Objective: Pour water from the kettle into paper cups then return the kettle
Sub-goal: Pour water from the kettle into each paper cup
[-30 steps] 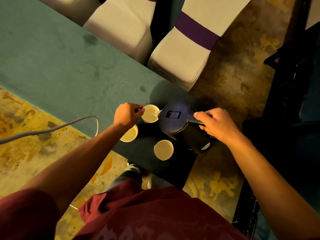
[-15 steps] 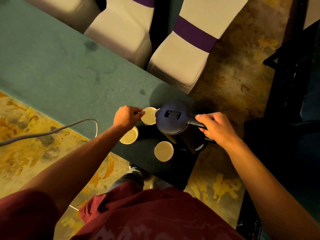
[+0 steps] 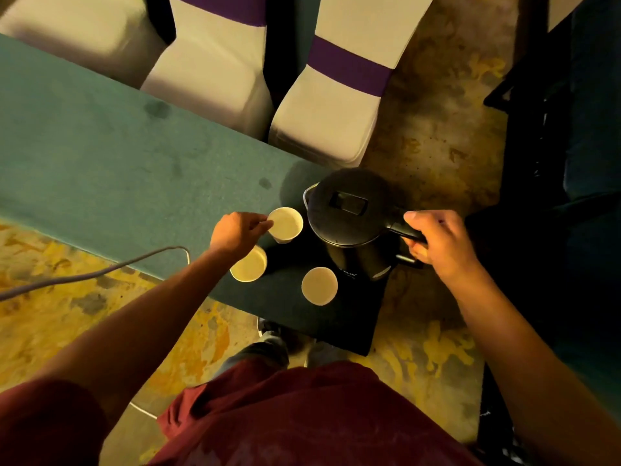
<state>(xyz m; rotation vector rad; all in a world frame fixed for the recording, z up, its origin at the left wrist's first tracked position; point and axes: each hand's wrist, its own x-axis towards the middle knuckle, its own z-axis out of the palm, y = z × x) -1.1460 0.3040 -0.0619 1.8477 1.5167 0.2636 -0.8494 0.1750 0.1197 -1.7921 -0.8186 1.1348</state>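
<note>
A black kettle [image 3: 351,223] stands nearly upright at the right end of the green table [image 3: 100,156], lid closed. My right hand [image 3: 437,240] grips its handle. Three white paper cups stand to its left. My left hand [image 3: 238,232] pinches the rim of the far cup [image 3: 285,224], which sits just beside the kettle's spout. A second cup [image 3: 249,265] lies partly under my left wrist. The third cup [image 3: 319,285] stands alone in front of the kettle. I cannot tell how much water the cups hold.
White chairs with purple bands [image 3: 336,105] stand close behind the table. A grey cable [image 3: 100,272] loops over the table's near edge at the left. Dark furniture [image 3: 571,146] fills the right side. The table's right end is just past the kettle.
The kettle has tipped back from its pouring tilt toward the far cup and now sits nearly upright, a little farther right. My left hand has stayed on the far cup.
</note>
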